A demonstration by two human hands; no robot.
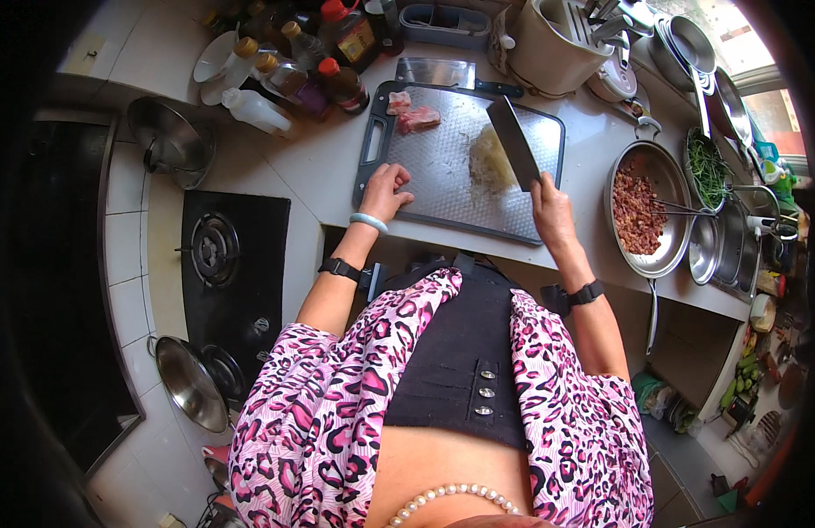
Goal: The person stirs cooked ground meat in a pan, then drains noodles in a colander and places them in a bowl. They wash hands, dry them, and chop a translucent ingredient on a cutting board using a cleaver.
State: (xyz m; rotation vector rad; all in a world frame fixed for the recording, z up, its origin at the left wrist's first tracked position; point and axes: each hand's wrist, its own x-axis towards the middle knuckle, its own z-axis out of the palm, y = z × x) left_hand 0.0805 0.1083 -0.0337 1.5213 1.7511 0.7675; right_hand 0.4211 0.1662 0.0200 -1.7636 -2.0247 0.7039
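My right hand (554, 210) grips the handle of a cleaver (515, 142), its broad blade tilted over the right half of the cutting board (440, 188). Beside the blade lies a mound of finely chopped pale yellow food (488, 158), partly hidden by it; what food it is I cannot tell. My left hand (385, 190) rests at the board's near left corner, fingers loosely curled and holding nothing. Pieces of raw fatty meat (419, 119) sit at the board's far left. The metal board has a textured surface and a dark rim with a handle slot.
Behind the board lies another knife (437, 71). Bottles (341, 86) crowd the back left, near a black gas hob (236, 244). A steel frying pan (675, 244) with chopped reddish meat and chopsticks stands right, before a bowl of chopped greens (706, 168) and a sink (737, 254).
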